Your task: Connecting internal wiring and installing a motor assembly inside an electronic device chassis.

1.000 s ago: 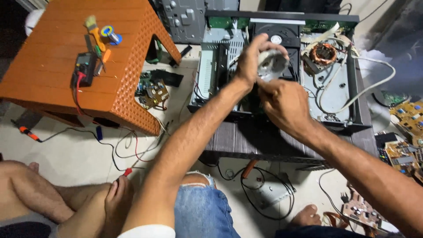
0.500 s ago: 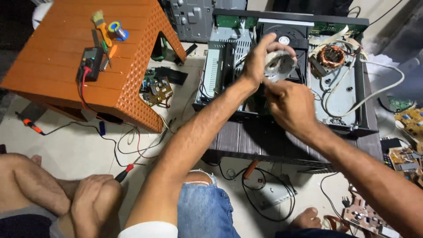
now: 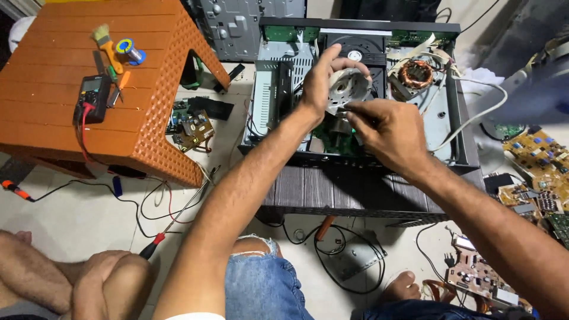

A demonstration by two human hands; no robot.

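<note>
My left hand [image 3: 325,78] grips a round silver metal part [image 3: 348,86] and holds it above an opened black electronics chassis [image 3: 456,124]. My right hand [image 3: 388,133] is closed with its fingertips pinching the lower edge of the same part. Whether a small tool sits in those fingers I cannot tell. Inside the chassis I see a disc drive [image 3: 360,48], a copper-wound transformer [image 3: 415,73] and a grey metal box [image 3: 275,95].
An orange plastic stool [image 3: 89,89] at left carries a multimeter [image 3: 92,99], a brush and a solder spool [image 3: 125,47]. Loose circuit boards lie at the right edge [image 3: 533,160] and by the stool [image 3: 192,127]. Another person's knee and hand [image 3: 101,278] sit bottom left near a red-handled screwdriver [image 3: 155,243].
Both hands stay on the silver part over the chassis. The view has shifted slightly. The other person's hand at bottom left has drawn in over the knee.
</note>
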